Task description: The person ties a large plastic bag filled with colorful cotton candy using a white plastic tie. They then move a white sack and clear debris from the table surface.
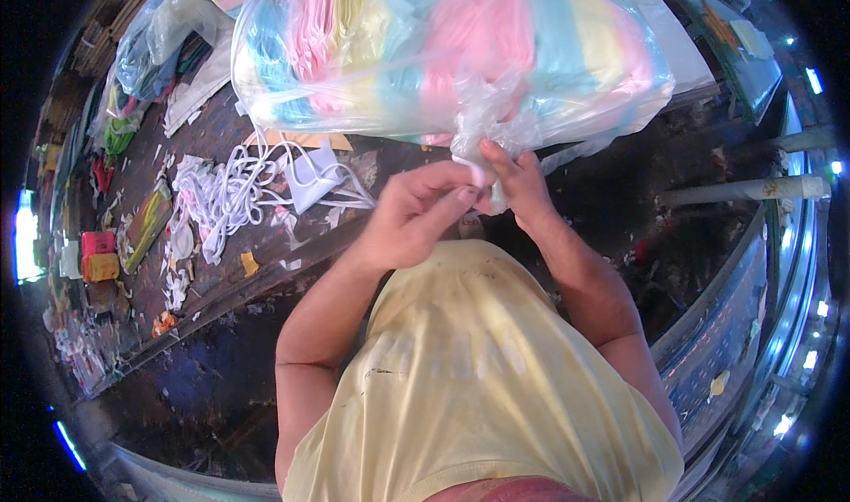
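A clear plastic bag [434, 73], packed with folded pink, yellow and blue cloth [478, 33], is laid across the tabletop [221, 135], its neck [487, 104] bunched.

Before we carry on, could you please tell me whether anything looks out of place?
Yes: white cord lies in a loose tangle on the dark table, left of the left hand, with small scraps strewn around it. It looks untidy beside the layered pastel cloth in the clear bag.

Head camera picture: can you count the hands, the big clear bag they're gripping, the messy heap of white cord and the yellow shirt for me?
Hands: 2 (left hand, right hand)
Big clear bag: 1
Heap of white cord: 1
Yellow shirt: 1
Total: 5
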Tool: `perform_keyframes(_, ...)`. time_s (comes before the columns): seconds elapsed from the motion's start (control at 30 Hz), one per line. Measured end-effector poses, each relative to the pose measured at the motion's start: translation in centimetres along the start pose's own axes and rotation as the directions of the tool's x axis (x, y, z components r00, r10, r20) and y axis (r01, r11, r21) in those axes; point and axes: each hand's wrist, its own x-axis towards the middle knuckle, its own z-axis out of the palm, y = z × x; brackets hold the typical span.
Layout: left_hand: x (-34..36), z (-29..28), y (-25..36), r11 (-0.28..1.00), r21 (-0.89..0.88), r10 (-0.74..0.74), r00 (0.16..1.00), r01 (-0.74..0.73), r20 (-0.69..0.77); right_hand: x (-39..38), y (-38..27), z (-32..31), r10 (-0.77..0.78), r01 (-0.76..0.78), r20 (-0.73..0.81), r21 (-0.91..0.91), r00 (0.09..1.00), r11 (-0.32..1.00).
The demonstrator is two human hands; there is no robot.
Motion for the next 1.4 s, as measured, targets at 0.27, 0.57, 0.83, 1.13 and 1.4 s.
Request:
perform_keyframes(0.27,7.0,0.1,-3.9,0.641,0.664,0.478,0.877,-0.385,0.047,1.1,1.3,-2.0,0.106,-0.104,-0.001,-0.2,0.994,0.974)
perform_keyframes(0.57,7.5,1.2,-4.1,0.406,0.885,0.41,0.911,-0.226,0.044,-1.0,-8.2,-7.4,0.062,0.277,0.339,-0.851,0.939,0.447)
perform_keyframes(0.83,7.9,1.7,-3.4,0.619,0.777,0.284,0.955,-0.115,-0.086,-0.8,-11.9,-5.0,-0.147,0.433,0.413,-0.786,0.899,0.44)
perform_keyframes(1.13,8.2,1.2,-2.9,0.572,0.811,0.252,0.967,-0.122,-0.032,-1.3,-12.5,-3.1,-0.215,0.363,0.313,-0.895,0.925,0.259)
perform_keyframes(1.4,8.0,-0.2,-4.6,0.922,0.384,0.053,0.999,-0.048,-0.002,-2.2,-9.0,-6.0,-0.243,0.221,0.149,-0.926,0.959,0.305)
